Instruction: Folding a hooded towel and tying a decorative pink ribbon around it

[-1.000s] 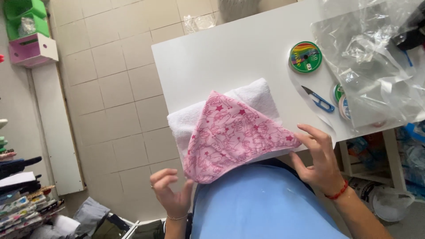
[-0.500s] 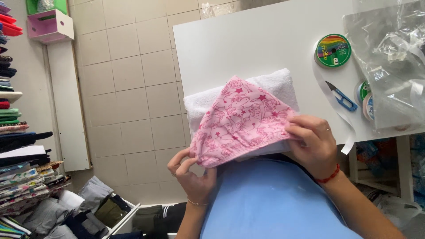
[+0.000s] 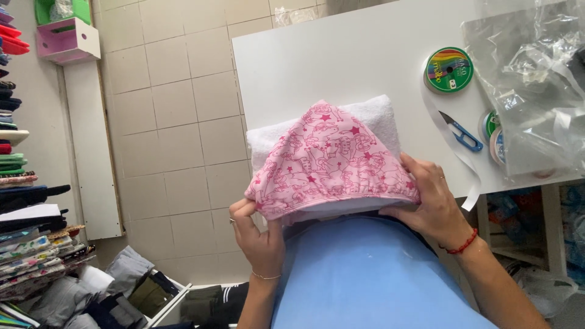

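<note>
Against the left wall, shelves of folded fabrics (image 3: 24, 201) stand stacked, well apart from the work. At the near edge of the white table (image 3: 341, 55), the left hand (image 3: 259, 234) pinches the lower left corner of the pink star-printed cloth (image 3: 332, 161) between thumb and fingers, closed on the hem so that the corner stays taut. That cloth lies as a pointed hood shape over a folded white towel (image 3: 378, 113), whose top edge shows beyond it, so the towel gives it a flat bed. The right hand (image 3: 429, 198) clamps the cloth's lower right corner, fingers curled over the top and thumb probably beneath, though the thumb is hidden. Both grips hold the hem straight along the table edge. Further right lie a loose white ribbon (image 3: 454, 152), blue thread snips (image 3: 461, 131), a green ribbon spool (image 3: 448, 69) and crumpled clear plastic bags (image 3: 530, 79), all within reach.
</note>
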